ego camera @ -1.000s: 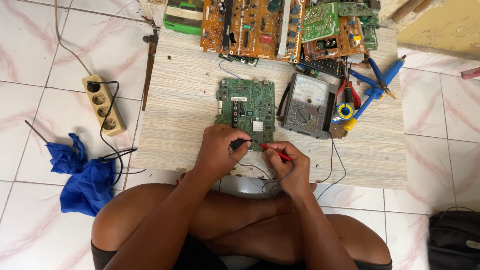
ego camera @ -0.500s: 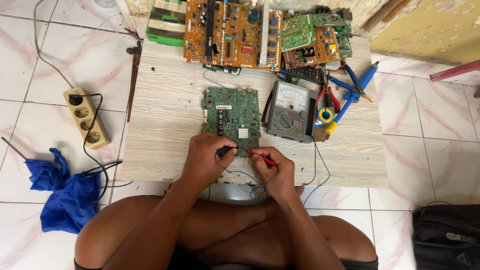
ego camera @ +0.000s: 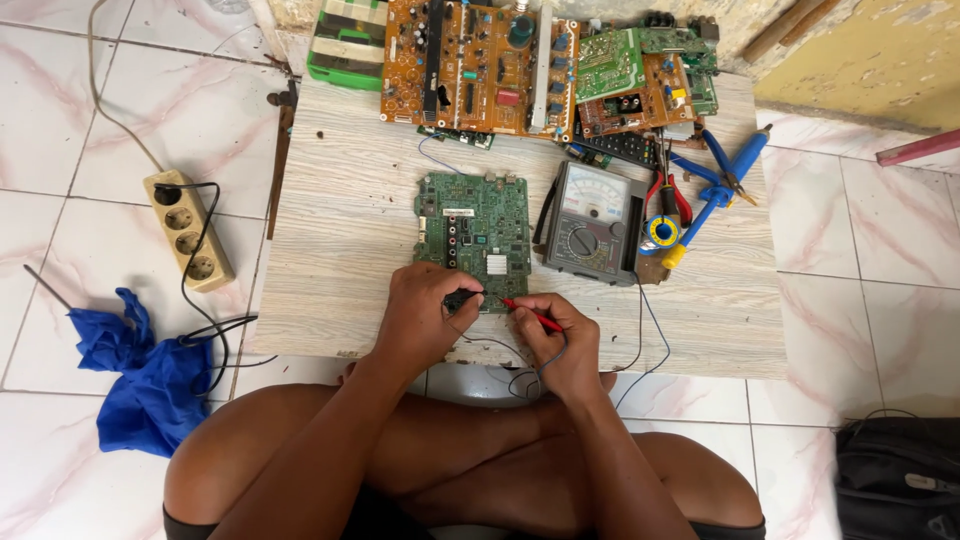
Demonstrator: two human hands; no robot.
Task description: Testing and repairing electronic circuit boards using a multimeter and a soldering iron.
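Observation:
A green circuit board [ego camera: 475,232] lies flat on a low pale wooden table [ego camera: 340,250]. My left hand [ego camera: 425,315] grips a black test probe [ego camera: 467,296] whose tip rests on the board's near edge. My right hand [ego camera: 560,340] pinches a red test probe [ego camera: 533,314], its tip touching the same edge just right of the black one. Thin leads run from both probes under my hands toward an analog multimeter [ego camera: 592,222] that sits right of the board.
Several orange and green circuit boards [ego camera: 480,65] line the table's far edge. Blue-handled tools [ego camera: 725,170], red pliers and a solder reel [ego camera: 661,233] lie at right. On the tiled floor: a power strip [ego camera: 188,230], blue cloth [ego camera: 140,375], dark bag [ego camera: 900,480]. My crossed legs are below.
Both hands stay on the probes at the board's near edge. The view has shifted, so the table and hands sit slightly lower and more centred in the frame.

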